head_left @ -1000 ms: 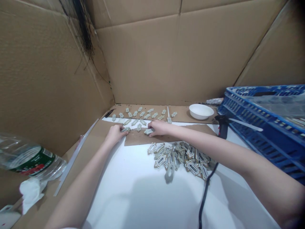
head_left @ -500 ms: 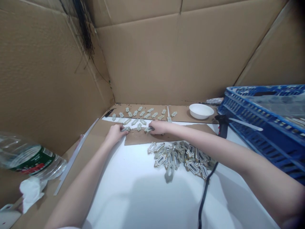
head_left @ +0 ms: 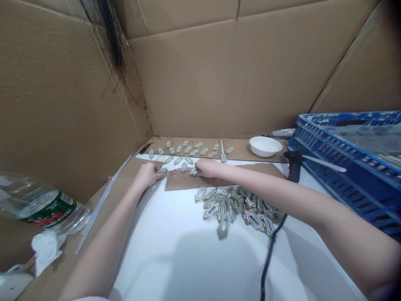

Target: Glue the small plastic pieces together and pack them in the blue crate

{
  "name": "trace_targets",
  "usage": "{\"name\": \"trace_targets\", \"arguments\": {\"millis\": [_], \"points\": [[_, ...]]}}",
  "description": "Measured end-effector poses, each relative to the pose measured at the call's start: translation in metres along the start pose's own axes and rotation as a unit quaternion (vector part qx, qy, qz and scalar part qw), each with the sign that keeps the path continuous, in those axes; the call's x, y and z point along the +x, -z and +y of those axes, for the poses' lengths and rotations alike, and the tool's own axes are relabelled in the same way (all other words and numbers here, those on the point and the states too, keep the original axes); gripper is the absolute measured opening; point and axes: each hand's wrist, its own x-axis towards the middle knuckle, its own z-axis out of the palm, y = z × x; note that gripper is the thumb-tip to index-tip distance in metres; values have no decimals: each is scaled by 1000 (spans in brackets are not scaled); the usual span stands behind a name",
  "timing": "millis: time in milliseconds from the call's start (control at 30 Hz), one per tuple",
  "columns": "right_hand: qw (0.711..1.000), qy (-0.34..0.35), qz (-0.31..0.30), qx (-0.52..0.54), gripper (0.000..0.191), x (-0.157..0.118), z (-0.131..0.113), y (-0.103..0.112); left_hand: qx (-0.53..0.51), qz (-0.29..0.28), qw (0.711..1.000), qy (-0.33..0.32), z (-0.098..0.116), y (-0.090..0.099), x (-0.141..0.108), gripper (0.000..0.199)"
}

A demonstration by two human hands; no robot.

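Note:
My left hand [head_left: 148,175] is closed on a small pale ornate piece [head_left: 163,171] at the left end of a brown cardboard strip [head_left: 178,183]. My right hand [head_left: 206,168] pinches a similar piece [head_left: 194,171] over the same strip. Between the two hands lies another pale piece [head_left: 184,167]. Several more pale pieces [head_left: 187,149] are spread out beyond the hands on cardboard and the white surface. Below my right forearm is a pile of ornate frame-like pieces [head_left: 224,207], partly covered by the arm.
A white bowl [head_left: 265,147] stands at the back right. Beside it are a black-handled tool [head_left: 293,165] with a black cable [head_left: 268,259] and a blue crate [head_left: 344,167]. To the left lie a plastic bottle [head_left: 52,209] and white tissue [head_left: 46,251]. Cardboard walls [head_left: 219,83] enclose the back and left.
My left hand has shifted slightly left with its piece. My right hand stays nearly in place. The whole view has moved a little.

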Motion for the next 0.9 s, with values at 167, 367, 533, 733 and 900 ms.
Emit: {"name": "trace_targets", "arguments": {"millis": [167, 367, 533, 733, 900], "points": [[1000, -12, -8, 14, 26, -4, -3, 6, 51, -41, 997, -33, 2, -5, -1, 29], [997, -42, -18, 65, 24, -9, 8, 19, 62, -56, 994, -69, -1, -7, 0, 24], [978, -39, -38, 204, 25, -26, 20, 35, 85, -34, 993, -71, 1, -14, 0, 16], [889, -17, -32, 456, 25, -60, 26, 45, 39, -5, 998, -39, -5, -11, 5, 18], [903, -68, 10, 425, 21, -81, 32, 53, 15, 73, 993, 91, -26, 7, 32, 30]]}}
